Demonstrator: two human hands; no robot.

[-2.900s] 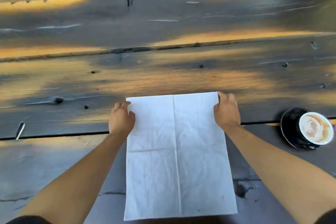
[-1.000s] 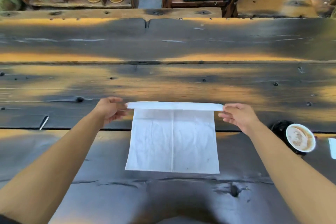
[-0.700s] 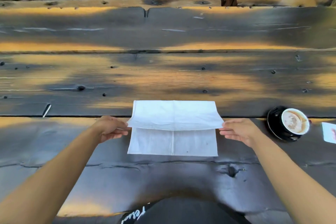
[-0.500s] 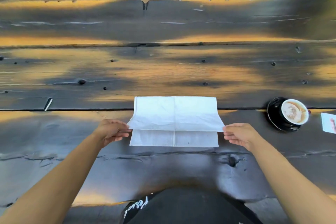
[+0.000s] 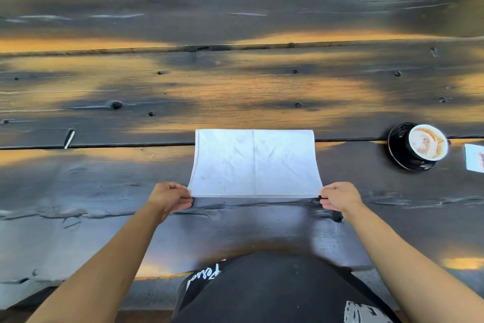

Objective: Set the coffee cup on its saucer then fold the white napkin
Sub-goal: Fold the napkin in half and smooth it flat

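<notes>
White napkin [image 5: 255, 163] lies folded in half on the dark wooden table [image 5: 235, 87], fold line on the far side, open edges toward me. A vertical crease runs down its middle. Near edges of the two layers sit almost flush; only a thin strip of the lower layer shows along the front.

My left hand [image 5: 169, 198] pinches the near left corner of the napkin, thumb on top, fingers curled under. My right hand [image 5: 340, 197] pinches the near right corner the same way. Both corners are at table level or just off it, cannot tell which. Both forearms reach in from the bottom of the view.

Coffee cup [image 5: 427, 142] sits on its black saucer [image 5: 400, 149], well to the right of the napkin, apart from both hands. Cup has milky foam with a pattern on top. Just right of the saucer, a small light card [image 5: 474, 161], cut off by the frame edge.

A small white stick [image 5: 69, 138] lies near the plank seam far left. My black shirt [image 5: 275, 291] with white print fills the bottom centre.
</notes>
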